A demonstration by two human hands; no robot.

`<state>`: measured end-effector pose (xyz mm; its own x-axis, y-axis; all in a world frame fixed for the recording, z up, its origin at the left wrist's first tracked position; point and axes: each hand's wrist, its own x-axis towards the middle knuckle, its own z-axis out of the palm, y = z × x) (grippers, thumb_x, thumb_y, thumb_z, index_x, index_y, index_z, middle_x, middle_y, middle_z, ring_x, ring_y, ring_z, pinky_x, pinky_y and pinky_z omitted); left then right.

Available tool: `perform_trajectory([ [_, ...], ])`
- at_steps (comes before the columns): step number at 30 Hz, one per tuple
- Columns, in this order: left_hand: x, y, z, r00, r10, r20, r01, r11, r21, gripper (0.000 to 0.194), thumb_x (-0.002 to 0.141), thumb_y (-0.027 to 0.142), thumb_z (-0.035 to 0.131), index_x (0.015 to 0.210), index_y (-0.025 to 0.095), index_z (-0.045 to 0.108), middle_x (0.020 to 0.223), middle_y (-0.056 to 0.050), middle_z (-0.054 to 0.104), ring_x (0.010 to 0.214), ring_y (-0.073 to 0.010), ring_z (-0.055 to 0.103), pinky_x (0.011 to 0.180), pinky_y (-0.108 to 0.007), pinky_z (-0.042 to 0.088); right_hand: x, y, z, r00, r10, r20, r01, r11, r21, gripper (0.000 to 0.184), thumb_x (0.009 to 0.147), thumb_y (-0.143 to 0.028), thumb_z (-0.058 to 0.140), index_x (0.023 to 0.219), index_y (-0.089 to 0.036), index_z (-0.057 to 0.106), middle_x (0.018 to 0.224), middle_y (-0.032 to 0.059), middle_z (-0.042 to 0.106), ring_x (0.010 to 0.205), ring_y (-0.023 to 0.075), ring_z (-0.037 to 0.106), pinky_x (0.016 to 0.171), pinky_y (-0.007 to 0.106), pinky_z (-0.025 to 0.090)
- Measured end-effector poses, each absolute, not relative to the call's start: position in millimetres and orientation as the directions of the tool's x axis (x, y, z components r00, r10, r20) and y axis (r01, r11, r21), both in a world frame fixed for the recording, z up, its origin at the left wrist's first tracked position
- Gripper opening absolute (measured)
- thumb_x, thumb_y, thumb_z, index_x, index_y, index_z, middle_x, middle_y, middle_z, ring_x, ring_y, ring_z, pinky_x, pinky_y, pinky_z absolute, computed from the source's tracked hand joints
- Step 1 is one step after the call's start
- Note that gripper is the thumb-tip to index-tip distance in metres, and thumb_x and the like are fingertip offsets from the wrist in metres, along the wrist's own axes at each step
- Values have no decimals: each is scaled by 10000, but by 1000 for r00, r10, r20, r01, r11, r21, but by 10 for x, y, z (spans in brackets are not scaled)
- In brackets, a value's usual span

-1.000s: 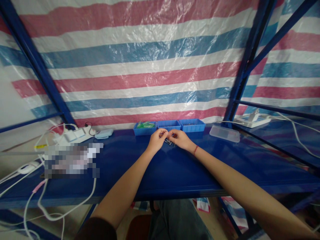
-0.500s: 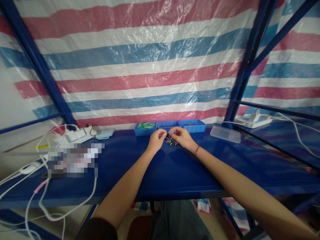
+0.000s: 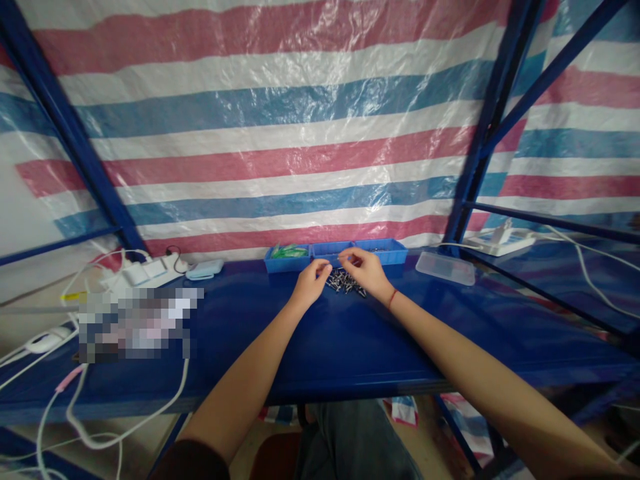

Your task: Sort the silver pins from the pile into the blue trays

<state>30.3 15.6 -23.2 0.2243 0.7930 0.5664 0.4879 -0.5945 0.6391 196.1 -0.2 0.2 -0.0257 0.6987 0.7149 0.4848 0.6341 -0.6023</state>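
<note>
Screws (image 3: pixel 345 281) heaped, left hand (image 3: pixel 311 283), right hand (image 3: pixel 367 271) pinching

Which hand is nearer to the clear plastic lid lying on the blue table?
Right. The right hand is over the pile of screws, with bare table between it and the clear lid. The left hand is farther away, on the pile's other side.

Blue metal workbench (image 3: pixel 320 347), framed by blue steel uprights (image 3: pixel 75 133). Backdrop: red, white and blue striped tarpaulin (image 3: pixel 280 120). At ten o'clock: white power strip (image 3: pixel 143 272) with plugged cables, pale blue pouch (image 3: pixel 205 269). At two o'clock: clear plastic lid (image 3: pixel 445 267). Farther right, at three o'clock: second white power strip (image 3: pixel 500 241). At eight o'clock: loose white cables (image 3: pixel 100 427).
</note>
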Motion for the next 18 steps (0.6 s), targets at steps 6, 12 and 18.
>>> perform_trajectory([
  [6, 314, 117, -273, 372, 778, 507, 653, -607, 453, 218, 823, 305, 527, 985, 200, 630, 990, -65, 653, 965, -207, 580, 907, -360, 418, 2560, 319, 45, 367, 537, 759, 723, 348, -596, 263, 800, -284, 475, 937, -152, 656, 892, 96, 672, 710, 180, 586, 741, 332, 442],
  [12, 339, 23, -283, 439, 819, 368, 771, -554, 314, 283, 750, 429, 593, 967, 261, 664, 1049, -70, 620, 1001, -283, 529, 859, -424, 422, 2948, 445, -143, 343, 675, 654, 810, 139, -569, 348, 722, -213, 548, 1046, -122, 632, 1013, 165, 650, 842, 261, 587, 753, 376, 431],
  [18, 353, 7, -259, 450, 807, 383, 779, -564, 274, 177, 786, 347, 575, 885, 248, 683, 982, -52, 622, 928, -223, 541, 841, -352, 426, 2694, 392, -112, 213, 704, 678, 820, 248, -515, 364, 744, -239, 521, 1082, -116, 579, 942, 117, 649, 712, 191, 585, 711, 320, 448],
])
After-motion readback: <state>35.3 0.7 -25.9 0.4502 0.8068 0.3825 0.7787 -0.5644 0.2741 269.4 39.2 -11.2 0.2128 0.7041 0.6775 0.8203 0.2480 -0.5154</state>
